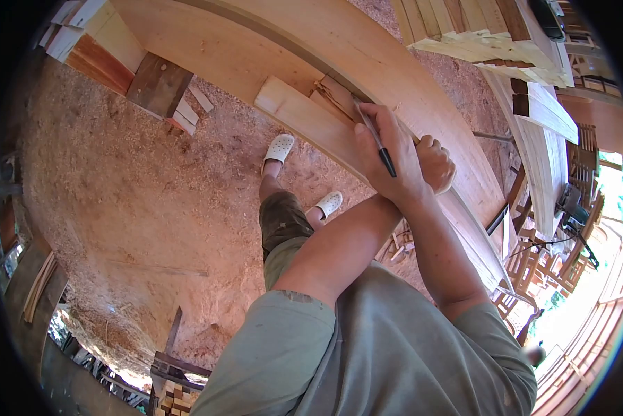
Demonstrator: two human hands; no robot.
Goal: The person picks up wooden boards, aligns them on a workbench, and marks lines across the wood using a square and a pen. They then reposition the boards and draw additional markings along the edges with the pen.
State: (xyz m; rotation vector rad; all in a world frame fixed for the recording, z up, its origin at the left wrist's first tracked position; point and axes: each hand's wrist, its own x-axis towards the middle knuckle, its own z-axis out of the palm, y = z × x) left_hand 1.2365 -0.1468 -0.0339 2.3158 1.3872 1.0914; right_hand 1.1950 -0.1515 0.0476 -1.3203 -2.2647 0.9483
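My right hand (389, 149) is closed around a pen (371, 125) with a clear barrel and a black end. The pen's point is by a rough, split piece of wood (335, 96), beside a short pale board (294, 104) on the long wooden bench (422, 83). My forearms cross, the right over the left wrist. Just beyond the right wrist, my left hand (436, 164) rests on the wood with its fingers curled in; anything inside them is hidden. Fingertips of the right hand partly cover the spot at the pen's point.
Stacked timber (464, 31) stands at upper right, and squared blocks (100, 48) at upper left. Long planks (543, 159) lie at right, near wooden chairs (533, 267). Wood shavings cover the dirt floor (152, 201). My feet wear white clogs (279, 148) beside the bench.
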